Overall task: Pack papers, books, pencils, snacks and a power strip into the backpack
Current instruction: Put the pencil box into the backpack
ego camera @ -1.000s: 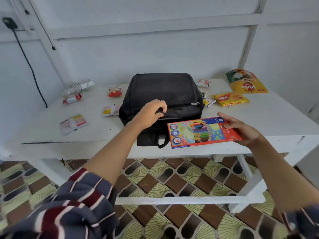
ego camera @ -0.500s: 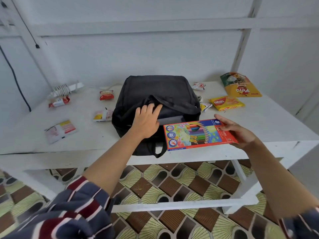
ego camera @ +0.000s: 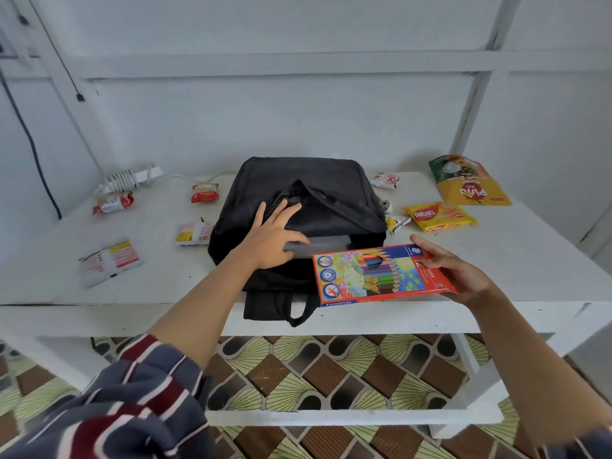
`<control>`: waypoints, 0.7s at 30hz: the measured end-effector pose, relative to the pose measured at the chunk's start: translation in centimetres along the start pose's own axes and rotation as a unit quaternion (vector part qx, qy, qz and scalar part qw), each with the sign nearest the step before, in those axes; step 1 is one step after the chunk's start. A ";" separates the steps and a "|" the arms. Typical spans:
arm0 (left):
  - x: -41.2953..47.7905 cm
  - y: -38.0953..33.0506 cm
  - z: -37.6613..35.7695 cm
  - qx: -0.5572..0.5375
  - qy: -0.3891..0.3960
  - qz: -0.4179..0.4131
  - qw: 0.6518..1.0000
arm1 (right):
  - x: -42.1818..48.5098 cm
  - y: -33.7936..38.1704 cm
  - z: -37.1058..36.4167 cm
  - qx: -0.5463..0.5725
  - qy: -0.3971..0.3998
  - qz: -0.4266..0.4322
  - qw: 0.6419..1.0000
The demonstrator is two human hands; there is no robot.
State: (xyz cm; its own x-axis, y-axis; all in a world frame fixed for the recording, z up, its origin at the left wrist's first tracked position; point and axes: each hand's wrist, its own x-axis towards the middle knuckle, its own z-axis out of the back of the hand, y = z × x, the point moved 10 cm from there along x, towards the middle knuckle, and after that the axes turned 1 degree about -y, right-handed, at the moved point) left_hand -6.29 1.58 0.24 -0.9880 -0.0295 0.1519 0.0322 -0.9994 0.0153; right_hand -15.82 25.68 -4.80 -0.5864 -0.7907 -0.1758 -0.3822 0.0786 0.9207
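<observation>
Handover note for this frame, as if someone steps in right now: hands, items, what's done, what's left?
Left hand lies flat on the backpack, fingers straight, pushing its flap back. Right hand holds the pencil box just before the opening.
Done: backpack unzipped; something grey shows inside.
Left: pencil box in; then power strip at back left, wafer pack, yellow pouch and small snack packets on the table.
</observation>
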 end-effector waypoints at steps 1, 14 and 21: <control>0.1 0.2 0.2 -0.006 0.001 -0.001 1.000 | 0.0 0.0 0.2 0.000 -0.002 -0.001 1.000; 3.7 3.1 5.8 -0.047 -0.067 -0.011 0.997 | 1.8 2.1 -1.6 0.008 -0.098 0.039 0.994; 5.7 3.5 8.7 -0.070 -0.100 -0.044 0.992 | 1.9 2.4 -2.1 0.038 -0.247 0.096 0.963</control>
State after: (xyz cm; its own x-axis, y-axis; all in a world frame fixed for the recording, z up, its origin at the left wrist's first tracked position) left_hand -10.47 -1.89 9.73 -0.9355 0.0495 0.3497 -0.0888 -0.9913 -0.0972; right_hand -16.33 23.10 -2.19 -0.9129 -0.3727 -0.1663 -0.2729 0.2544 0.9278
